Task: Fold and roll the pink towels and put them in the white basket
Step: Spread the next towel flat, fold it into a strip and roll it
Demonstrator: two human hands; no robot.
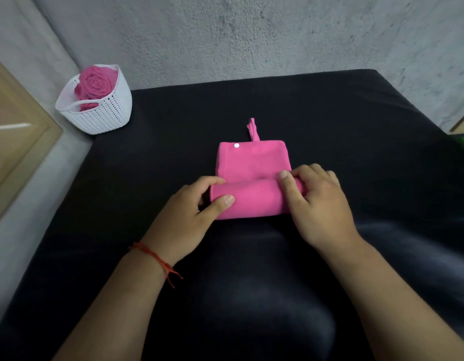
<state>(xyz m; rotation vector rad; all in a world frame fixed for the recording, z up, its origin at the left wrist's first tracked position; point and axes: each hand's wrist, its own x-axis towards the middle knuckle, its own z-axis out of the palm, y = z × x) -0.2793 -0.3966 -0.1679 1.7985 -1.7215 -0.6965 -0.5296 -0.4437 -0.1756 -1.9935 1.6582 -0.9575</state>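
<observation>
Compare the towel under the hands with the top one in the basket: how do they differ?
The held towel is only partly rolled, its far half flat; the basket towel is a full spiral. The held towel lies gripped by the left hand and right hand; the basket towel stands on end in the white basket, untouched. Both are pink.

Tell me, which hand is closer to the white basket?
Left. The left hand grips the pink towel at its rolled end on the white basket side; the right hand grips the opposite end, farther away.
</observation>
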